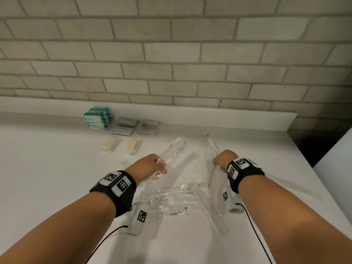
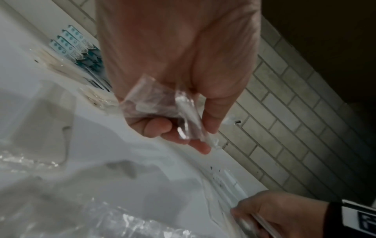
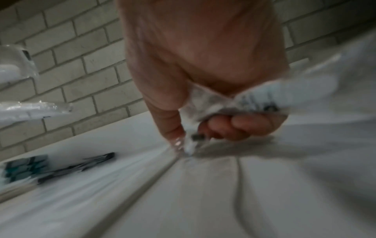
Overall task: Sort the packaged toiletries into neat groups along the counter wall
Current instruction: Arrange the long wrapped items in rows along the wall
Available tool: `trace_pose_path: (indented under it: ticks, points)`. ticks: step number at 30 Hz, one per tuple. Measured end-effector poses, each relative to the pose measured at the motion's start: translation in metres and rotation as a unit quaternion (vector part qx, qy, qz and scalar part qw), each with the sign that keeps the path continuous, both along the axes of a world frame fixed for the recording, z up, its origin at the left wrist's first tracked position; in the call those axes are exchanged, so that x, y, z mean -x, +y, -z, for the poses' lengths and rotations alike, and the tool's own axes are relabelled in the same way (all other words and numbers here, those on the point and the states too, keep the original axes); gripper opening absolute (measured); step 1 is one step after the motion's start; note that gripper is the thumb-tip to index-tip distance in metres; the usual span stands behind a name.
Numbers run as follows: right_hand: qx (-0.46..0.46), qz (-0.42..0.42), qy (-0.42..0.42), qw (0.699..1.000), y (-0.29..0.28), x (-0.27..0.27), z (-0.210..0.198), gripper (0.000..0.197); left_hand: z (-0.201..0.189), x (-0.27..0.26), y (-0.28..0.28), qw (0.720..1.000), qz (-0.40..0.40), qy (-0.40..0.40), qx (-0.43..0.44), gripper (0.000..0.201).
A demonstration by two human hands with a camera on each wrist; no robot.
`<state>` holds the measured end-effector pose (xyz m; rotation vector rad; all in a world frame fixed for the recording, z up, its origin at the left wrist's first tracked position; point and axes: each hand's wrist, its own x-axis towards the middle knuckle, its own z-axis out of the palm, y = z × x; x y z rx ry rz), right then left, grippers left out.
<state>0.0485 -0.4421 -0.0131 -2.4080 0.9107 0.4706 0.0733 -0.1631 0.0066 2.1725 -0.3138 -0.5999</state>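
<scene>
Both hands on clear-wrapped packets, mid-counter.

The left hand [image 1: 152,164] pinches one long clear packet [image 1: 171,149] by its end; the right hand [image 1: 222,159] curls round another clear sleeve [image 1: 211,145]. Teal boxes [image 1: 98,118], grey sachets [image 1: 137,126] and cream packets [image 1: 122,145] sit grouped near the brick wall [image 1: 171,54].

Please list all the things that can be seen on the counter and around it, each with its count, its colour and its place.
teal boxes: one stack, count unclear, teal and white, by the wall at far left.
grey sachets: two piles, grey, right of the teal boxes.
cream packets: two, cream in clear wrap, in front of the sachets.
clear sleeves: several, transparent, loose mid-counter between the arms.
counter: one, white.
brick wall: one, pale grey, behind.
wrist bands: two, black with markers, one on each wrist.
left hand: holds a clear sleeve.
right hand: holds a clear sleeve.
</scene>
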Motion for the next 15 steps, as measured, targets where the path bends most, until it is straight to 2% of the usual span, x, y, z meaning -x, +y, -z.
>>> trace_pose_path:
  ticks: [1,4,6,9,12,15]
  points:
    - [0.001,0.004,-0.014,1.0,-0.001,-0.004,0.0,0.023,-0.001,0.0,0.001,1.0,-0.001,-0.007,0.004,0.016]
    - [-0.021,0.023,-0.16,0.987,0.005,-0.017,-0.006,0.011,0.001,-0.007,0.001,0.999,-0.032,-0.01,0.019,0.017]
    - [-0.07,-0.023,-0.204,0.976,0.027,-0.023,-0.009,0.015,0.003,-0.013,-0.001,0.998,-0.06,0.003,0.035,0.017]
    - [-0.148,-0.116,-0.152,0.97,0.063,-0.027,-0.008,0.021,0.003,-0.022,-0.008,0.997,-0.068,0.005,0.045,0.014]
    - [-0.109,-0.181,-0.091,0.973,0.066,-0.021,-0.012,0.022,0.004,-0.03,-0.014,0.996,-0.062,0.004,0.057,0.011]
    - [-0.063,-0.178,-0.057,0.98,0.036,-0.01,-0.016,0.018,0.019,-0.046,-0.02,0.993,-0.093,0.021,0.065,0.013]
